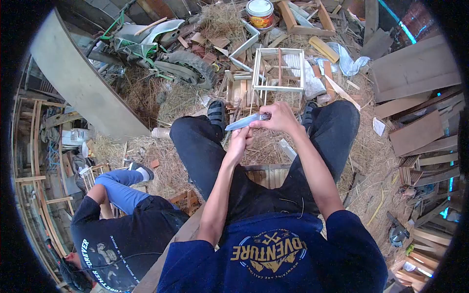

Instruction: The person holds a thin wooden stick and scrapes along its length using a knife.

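Observation:
My right hand (281,118) is closed round the dark handle of a knife (244,122). The broad, pale blade points left and lies across the top of my left hand (238,144). My left fingers are curled shut on a thin wooden stick (251,103), which rises beyond the blade towards a light wooden frame (278,89); its lower part is hidden by the knife and fingers. Both hands are close together between my knees, above the straw-covered ground.
A person in a black shirt (122,239) sits at my left. Ahead are a motorbike wheel (188,68), a paint can (260,13) and a box-like wooden frame (308,30). A curved pale panel (83,73) leans at left; boards (415,66) and a circular saw (398,231) lie at right.

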### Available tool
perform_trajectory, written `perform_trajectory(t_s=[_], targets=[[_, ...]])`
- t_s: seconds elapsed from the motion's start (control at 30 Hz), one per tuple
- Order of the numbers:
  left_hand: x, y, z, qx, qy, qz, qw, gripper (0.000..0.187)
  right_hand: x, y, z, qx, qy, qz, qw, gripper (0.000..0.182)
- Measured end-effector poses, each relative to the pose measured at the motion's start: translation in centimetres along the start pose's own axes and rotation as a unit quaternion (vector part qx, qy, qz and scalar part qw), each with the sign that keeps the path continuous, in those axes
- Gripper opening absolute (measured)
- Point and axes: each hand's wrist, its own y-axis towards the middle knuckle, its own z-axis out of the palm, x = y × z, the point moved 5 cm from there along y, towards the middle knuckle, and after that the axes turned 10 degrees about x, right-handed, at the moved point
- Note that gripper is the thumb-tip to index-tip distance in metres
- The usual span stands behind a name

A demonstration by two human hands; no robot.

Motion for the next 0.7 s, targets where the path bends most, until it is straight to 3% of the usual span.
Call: perform_trajectory(t_s=[0.33,0.5,0.63,0.7], targets=[[-0.1,0.2,0.1,0.014,-0.019,-0.003,1.000,0.021,0.4,-0.2,-0.9,-0.017,-0.035,-0.005,0.999,0.058],[-0.1,-3.6,1.5,0.052,0.023,-0.011,0.998,0.017,-4.4,-0.9,-6.7,-0.148,-0.004,0.188,0.971,0.055],[-0.2,-3.7,1.0,0.044,0.019,-0.034,0.998,0.018,-5.0,-1.2,-8.3,-0.138,0.008,0.190,0.972,0.054],[-0.5,-2.2,0.2,0.044,0.023,0.026,0.998,0.022,-3.8,-1.9,-7.4,-0.114,0.014,0.193,0.974,0.055]])
